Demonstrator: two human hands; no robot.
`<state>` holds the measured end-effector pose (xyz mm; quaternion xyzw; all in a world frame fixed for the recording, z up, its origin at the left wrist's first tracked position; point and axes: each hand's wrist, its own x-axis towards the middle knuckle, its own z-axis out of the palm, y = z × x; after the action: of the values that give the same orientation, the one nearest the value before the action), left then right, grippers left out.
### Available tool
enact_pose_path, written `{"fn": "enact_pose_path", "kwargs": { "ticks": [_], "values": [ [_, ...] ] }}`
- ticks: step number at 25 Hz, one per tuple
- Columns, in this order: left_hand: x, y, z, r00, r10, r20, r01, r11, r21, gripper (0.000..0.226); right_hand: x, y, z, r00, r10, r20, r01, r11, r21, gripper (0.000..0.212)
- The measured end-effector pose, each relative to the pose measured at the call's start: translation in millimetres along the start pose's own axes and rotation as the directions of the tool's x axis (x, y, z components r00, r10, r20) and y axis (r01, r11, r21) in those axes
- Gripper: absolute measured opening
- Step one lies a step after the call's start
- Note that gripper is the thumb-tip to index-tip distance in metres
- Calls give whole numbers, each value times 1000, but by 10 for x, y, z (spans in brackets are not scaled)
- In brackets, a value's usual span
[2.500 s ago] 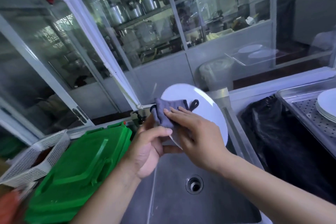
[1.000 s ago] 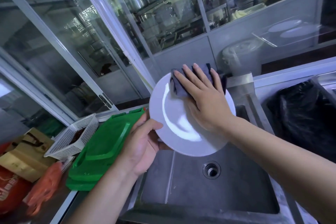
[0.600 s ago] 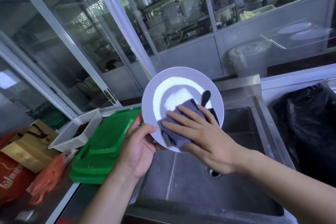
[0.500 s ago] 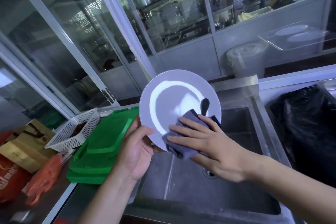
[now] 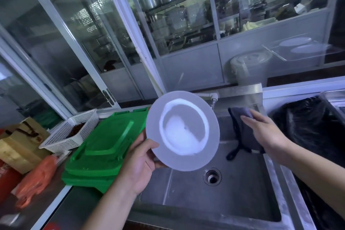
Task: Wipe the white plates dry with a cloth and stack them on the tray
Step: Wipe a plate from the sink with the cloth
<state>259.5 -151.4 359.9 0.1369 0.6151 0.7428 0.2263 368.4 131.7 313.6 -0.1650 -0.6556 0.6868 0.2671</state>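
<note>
My left hand (image 5: 139, 166) grips a white plate (image 5: 183, 129) by its lower left rim, thumb on the face, tilted up over the steel sink (image 5: 214, 192). My right hand (image 5: 265, 134) is off to the right of the plate, apart from it, and holds a grey cloth (image 5: 242, 130) that hangs down with a dark loop at its lower end. A corner of the steel tray (image 5: 334, 99) shows at the right edge; no stacked plates are in view on it.
Green plastic lids (image 5: 100, 151) lie left of the sink, with a white mesh basket (image 5: 71, 132), a cardboard box and an orange bag beyond. A black bag (image 5: 306, 127) sits right of the sink. A tap (image 5: 211, 97) and glass partition stand behind.
My right hand has lifted the cloth off the plate and swung it to the right. The plate stays in my left hand, its face now uncovered.
</note>
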Motion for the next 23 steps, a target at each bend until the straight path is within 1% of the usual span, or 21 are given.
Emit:
{"fn": "enact_pose_path", "kwargs": {
  "ticks": [1, 2, 3, 4, 5, 6, 7, 10, 13, 16, 18, 20, 21, 23],
  "values": [
    [-15, -26, 27, 1000, -16, 6, 16, 1000, -6, 47, -35, -109, 119, 989, -147, -12, 146, 988, -57, 33],
    [-33, -41, 67, 1000, -27, 14, 27, 1000, -14, 47, -96, -202, 249, 936, -339, 91, 349, 926, -144, 37],
    [-56, -46, 110, 999, -31, 29, 32, 999, -23, 47, -170, -259, 399, 834, -473, 285, 539, 809, -234, 43],
    [-82, -38, 140, 998, -26, 51, 28, 999, -33, 48, -253, -289, 563, 721, -490, 490, 672, 669, -319, 50],
    [-111, -25, 150, 997, -10, 77, 14, 999, -48, 50, -327, -279, 707, 631, -429, 646, 754, 535, -381, 56],
    [-142, -8, 138, 995, 11, 100, -5, 998, -63, 53, -383, -241, 823, 590, -364, 721, 791, 441, -424, 58],
    [-175, 14, 118, 993, 27, 118, -19, 997, -73, 54, -405, -189, 902, 575, -353, 738, 810, 373, -452, 58],
    [-275, 25, 83, 991, 17, 131, -10, 999, -51, 53, -255, -225, 965, 534, -448, 717, 839, 183, -512, 55],
    [-349, -42, 139, 992, -21, 122, 28, 998, -53, 53, 67, -410, 942, 523, -468, 712, 829, 87, -552, 54],
    [-362, -10, 150, 996, 17, 86, -10, 997, -79, 49, 257, -469, 833, 515, -455, 727, 820, 13, -573, 53],
    [-357, 68, 127, 997, 62, 45, -57, 994, -91, 47, 322, -453, 653, 551, -446, 705, 798, 34, -602, 54],
    [-344, 137, 112, 993, 113, 27, -110, 990, -92, 47, 306, -386, 489, 610, -429, 666, 765, 102, -635, 54],
    [-335, 160, 119, 990, 139, 24, -136, 987, -90, 48, 262, -337, 437, 626, -429, 651, 756, 133, -641, 55],
    [-311, 183, 148, 983, 181, 21, -178, 979, -98, 49, 93, -220, 400, 625, -458, 632, 758, 164, -631, 59]
  ]
}}
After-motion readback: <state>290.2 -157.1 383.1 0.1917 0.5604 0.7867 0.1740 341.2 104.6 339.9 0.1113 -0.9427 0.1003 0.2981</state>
